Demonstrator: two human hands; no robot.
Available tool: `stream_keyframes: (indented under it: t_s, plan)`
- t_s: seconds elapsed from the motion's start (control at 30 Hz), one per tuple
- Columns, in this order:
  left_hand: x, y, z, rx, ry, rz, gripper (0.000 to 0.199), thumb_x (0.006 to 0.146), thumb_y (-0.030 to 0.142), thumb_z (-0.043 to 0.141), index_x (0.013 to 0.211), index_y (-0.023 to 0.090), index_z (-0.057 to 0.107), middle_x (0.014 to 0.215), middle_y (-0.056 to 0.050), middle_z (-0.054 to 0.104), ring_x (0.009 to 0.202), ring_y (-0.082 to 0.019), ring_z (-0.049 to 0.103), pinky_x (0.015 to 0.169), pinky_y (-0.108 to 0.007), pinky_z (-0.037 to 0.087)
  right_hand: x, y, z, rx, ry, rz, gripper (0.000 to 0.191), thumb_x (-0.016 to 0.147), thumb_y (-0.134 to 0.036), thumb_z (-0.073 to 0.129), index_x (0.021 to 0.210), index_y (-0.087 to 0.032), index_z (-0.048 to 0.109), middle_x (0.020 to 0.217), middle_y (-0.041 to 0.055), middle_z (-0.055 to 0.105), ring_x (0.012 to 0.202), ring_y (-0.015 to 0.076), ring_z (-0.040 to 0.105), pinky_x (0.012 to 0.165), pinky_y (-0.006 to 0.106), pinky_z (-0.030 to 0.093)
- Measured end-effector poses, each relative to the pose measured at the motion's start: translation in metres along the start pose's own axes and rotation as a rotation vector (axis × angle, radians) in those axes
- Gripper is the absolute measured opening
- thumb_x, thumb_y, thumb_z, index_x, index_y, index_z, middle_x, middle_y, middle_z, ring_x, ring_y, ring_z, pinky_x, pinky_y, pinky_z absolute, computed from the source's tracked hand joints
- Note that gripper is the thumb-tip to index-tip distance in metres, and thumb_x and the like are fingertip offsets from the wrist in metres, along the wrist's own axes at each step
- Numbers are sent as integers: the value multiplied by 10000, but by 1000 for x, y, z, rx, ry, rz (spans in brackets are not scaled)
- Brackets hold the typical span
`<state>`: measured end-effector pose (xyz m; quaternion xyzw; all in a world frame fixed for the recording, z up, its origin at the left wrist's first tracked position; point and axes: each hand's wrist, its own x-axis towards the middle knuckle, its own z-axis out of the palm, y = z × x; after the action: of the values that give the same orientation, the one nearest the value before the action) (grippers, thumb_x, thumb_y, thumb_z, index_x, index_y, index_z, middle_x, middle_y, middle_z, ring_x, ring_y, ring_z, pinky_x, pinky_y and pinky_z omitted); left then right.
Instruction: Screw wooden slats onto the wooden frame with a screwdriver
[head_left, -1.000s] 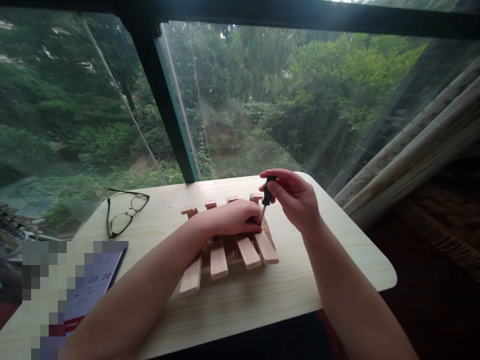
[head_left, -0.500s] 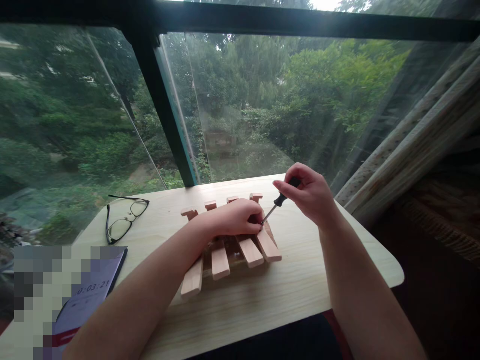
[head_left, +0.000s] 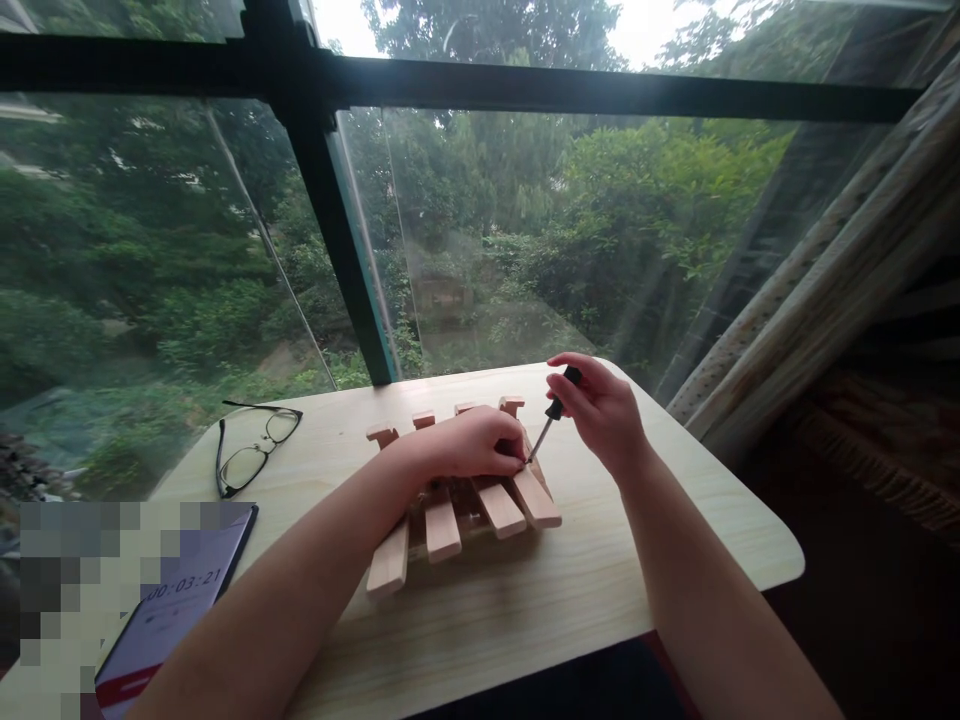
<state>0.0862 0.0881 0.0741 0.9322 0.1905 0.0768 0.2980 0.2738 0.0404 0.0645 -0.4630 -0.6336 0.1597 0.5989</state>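
Note:
In the head view, my right hand [head_left: 601, 412] grips the black handle of a screwdriver [head_left: 541, 440]. Its metal shaft slants down to the left, and the tip meets the rightmost wooden slat [head_left: 537, 497]. Close by the tip, my left hand [head_left: 487, 442] lies over the wooden piece with its fingers bent and pinched together. Whatever those fingers hold is too small or hidden to make out. Several pale slats, among them one at the front [head_left: 443, 527], stick out from the wooden piece, whose middle my left hand and forearm cover.
Black-framed glasses [head_left: 244, 465] rest on the left of the pale wood table [head_left: 600, 590]. A tablet or phone [head_left: 180, 600] showing a timer lies at the near left, partly pixelated. Behind the table is a window with a dark frame [head_left: 330, 220]; a curtain [head_left: 810, 260] hangs at the right.
My right hand has shifted slightly left with the screwdriver, which now stands steeper, and its fingers have changed their hold on the handle. My left hand stays in place. The view has tilted up.

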Motion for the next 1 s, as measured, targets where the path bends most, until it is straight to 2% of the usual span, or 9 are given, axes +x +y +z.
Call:
stream_keyframes:
  t_s: [0.1,0.2,0.33,0.43,0.53,0.67,0.77,0.9,1.0]
  plan:
    - [0,-1,-1,-10,6,20,95,791,198,603,796,142,679,769,-13,670,695,-114,572,651,-204,420,-2,0,1,-98,2,-92,373,891,-401,548,1205,-215,628,902,47,692,709,128,632,609,258,531]
    - [0,-1,-2,2,-9,35,114,812,228,614,808,141,686,788,-19,679,706,-117,581,652,-205,425,-4,-5,-10,108,-97,-68,419,916,-377,502,1312,-255,555,1167,82,669,909,163,662,714,316,573]
    - [0,-2,-3,6,-17,71,151,850,249,600,881,149,707,860,-31,698,775,-126,607,721,-213,441,-1,-16,-38,173,-226,66,282,796,-354,690,1022,-185,683,878,67,728,700,148,672,583,277,572]
    - [-1,-2,-2,-8,-26,97,160,861,236,592,915,151,716,904,-41,705,826,-134,621,774,-215,448,1,-21,-50,34,-197,81,227,682,-335,796,723,-152,668,599,6,645,488,82,555,405,180,439]
    - [0,-1,-2,8,-30,88,155,859,227,593,923,153,714,887,-37,703,810,-131,619,758,-213,448,-1,-23,-48,-82,-136,10,235,710,-358,772,790,-146,710,607,6,637,464,66,511,379,179,397]
    - [0,0,-3,42,-31,75,157,865,238,592,930,153,706,879,-31,692,801,-127,609,751,-213,444,-7,-26,-43,-158,-144,-93,372,864,-371,601,1165,-170,683,972,88,720,602,104,619,538,250,536]
    - [0,0,-3,43,-36,65,152,868,238,587,923,158,704,864,-23,691,786,-122,606,739,-211,442,-12,-30,-45,-144,-208,-118,384,905,-342,534,1241,-189,640,1023,92,715,692,138,665,639,296,573]
    - [-1,-1,-3,34,-41,68,156,862,235,596,937,158,708,885,-29,703,805,-129,620,748,-214,446,-19,-37,-54,-62,-221,-89,352,849,-336,631,1177,-212,653,795,27,703,581,121,632,536,256,541]
    - [0,-1,-3,25,-42,63,163,862,239,599,947,161,713,916,-40,713,830,-136,631,757,-214,450,-26,-40,-54,-247,-110,-132,180,762,-366,727,789,-191,693,570,-19,606,481,95,544,462,220,446]
